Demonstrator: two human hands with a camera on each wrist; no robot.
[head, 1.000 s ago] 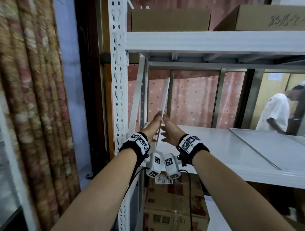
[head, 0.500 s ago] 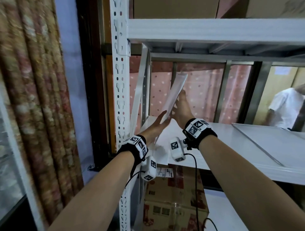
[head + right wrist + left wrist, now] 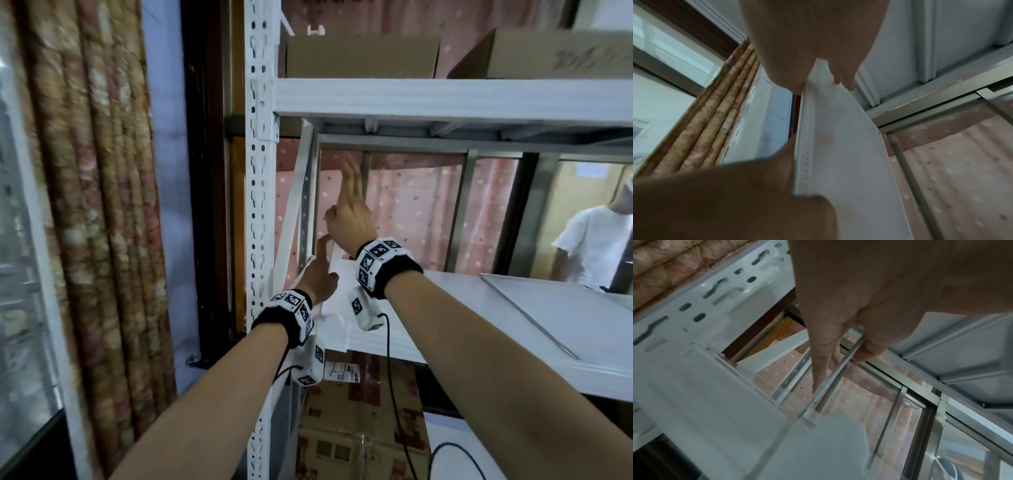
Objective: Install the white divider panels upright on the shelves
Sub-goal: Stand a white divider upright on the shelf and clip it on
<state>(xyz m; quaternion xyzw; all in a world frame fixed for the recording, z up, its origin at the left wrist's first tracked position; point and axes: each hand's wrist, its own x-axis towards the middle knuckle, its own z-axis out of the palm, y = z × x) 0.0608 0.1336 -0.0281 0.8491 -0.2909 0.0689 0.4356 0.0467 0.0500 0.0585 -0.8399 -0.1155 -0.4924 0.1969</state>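
Note:
The white divider panel stands almost upright at the left end of the white shelf, close to the slotted post. My left hand pinches its near edge low down; in the left wrist view the thin panel edge runs between thumb and fingers of the left hand. My right hand is higher, fingers straight up along the panel's right face, thumb on the other side. In the right wrist view the panel rises out of the right hand, with the left hand below.
A diagonal white brace crosses the shelf's left end. Another flat panel lies on the shelf to the right. Cardboard boxes sit on the upper shelf, more boxes stand below. A person in white stands behind the rack.
The panel has swung from tilted to nearly upright and moved left toward the post. My right hand has slid higher up the panel. My left hand now pinches its lower edge.

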